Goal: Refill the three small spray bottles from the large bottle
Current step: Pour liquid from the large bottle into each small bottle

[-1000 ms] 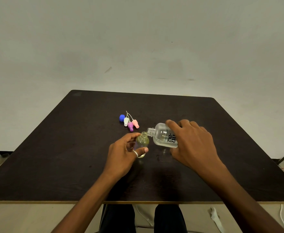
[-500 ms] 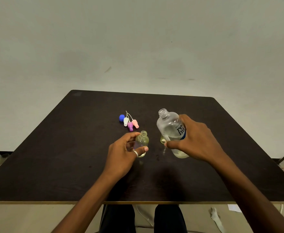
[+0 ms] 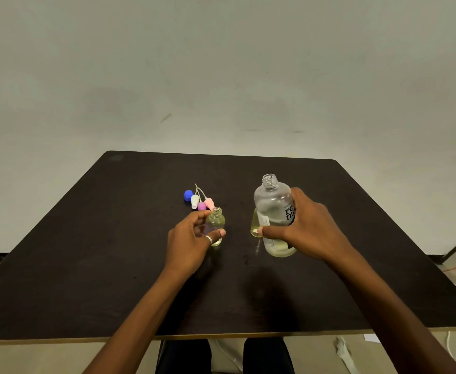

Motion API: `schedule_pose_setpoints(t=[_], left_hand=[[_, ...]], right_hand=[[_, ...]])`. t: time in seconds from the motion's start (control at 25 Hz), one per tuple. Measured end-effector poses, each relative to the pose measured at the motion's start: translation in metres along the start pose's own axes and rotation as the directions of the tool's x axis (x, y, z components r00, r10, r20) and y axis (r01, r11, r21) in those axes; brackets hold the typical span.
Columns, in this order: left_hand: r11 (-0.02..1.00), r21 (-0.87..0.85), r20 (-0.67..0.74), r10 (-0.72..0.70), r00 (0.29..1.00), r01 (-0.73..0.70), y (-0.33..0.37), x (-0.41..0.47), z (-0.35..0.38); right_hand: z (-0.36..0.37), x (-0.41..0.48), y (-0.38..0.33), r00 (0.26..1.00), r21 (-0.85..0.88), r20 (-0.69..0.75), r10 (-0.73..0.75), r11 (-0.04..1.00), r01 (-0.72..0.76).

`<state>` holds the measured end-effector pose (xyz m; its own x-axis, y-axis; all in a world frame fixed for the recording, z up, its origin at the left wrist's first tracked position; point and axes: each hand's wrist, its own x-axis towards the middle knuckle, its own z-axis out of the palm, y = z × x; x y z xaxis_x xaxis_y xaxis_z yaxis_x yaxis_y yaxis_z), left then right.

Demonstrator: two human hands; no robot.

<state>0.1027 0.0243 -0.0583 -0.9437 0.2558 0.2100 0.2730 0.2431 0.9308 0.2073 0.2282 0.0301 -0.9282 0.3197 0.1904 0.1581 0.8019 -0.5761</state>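
Grips small bottle (image 3: 215, 225) upright in left hand (image 3: 191, 244), thumb near its base, neck open. Holds large bottle (image 3: 274, 211) upright in right hand (image 3: 310, 230), fingers wrapped round mid-body, uncapped, little liquid left. Judged light, smooth, squeezable; best taken at mid-body, firmly, without crushing. Partly hides second small bottle (image 3: 254, 224) beside right thumb. Leaves spray heads (image 3: 200, 201) lying just beyond left fingertips.

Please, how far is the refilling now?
Done: spray caps lie off; the half-hidden small bottle beside the large bottle holds yellow liquid. In hand: left hand grips the open small bottle; right hand holds the large bottle upright. Left: capping; no third bottle visible.
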Motion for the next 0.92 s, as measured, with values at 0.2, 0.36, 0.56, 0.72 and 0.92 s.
schedule_pose_setpoints(t=[0.2, 0.36, 0.56, 0.72, 0.92], left_hand=[[0.999, 0.019, -0.033, -0.039, 0.999, 0.04, -0.013, 0.016, 0.006], [0.999, -0.001, -0.061, -0.038, 0.997, 0.038, -0.023, 0.019, 0.009], [0.996, -0.063, -0.021, -0.069, 0.997, 0.068, -0.025, 0.023, 0.011], [0.997, 0.046, -0.199, 0.074, 0.977, -0.066, -0.01, -0.007, 0.017], [0.938, 0.074, -0.124, 0.346, 0.93, -0.339, 0.015, -0.028, 0.063]], right_hand=[[-0.021, 0.003, 0.006, 0.996, 0.032, -0.082, 0.021, 0.999, -0.018], [-0.03, 0.003, 0.009, 0.992, 0.051, -0.123, 0.038, 0.998, -0.032], [-0.031, 0.003, 0.009, 0.993, 0.059, -0.116, 0.035, 0.998, -0.028], [-0.035, 0.004, 0.01, 0.992, 0.049, -0.118, 0.034, 0.998, -0.028], [-0.039, 0.004, 0.011, 0.991, 0.056, -0.13, 0.027, 0.998, -0.02]])
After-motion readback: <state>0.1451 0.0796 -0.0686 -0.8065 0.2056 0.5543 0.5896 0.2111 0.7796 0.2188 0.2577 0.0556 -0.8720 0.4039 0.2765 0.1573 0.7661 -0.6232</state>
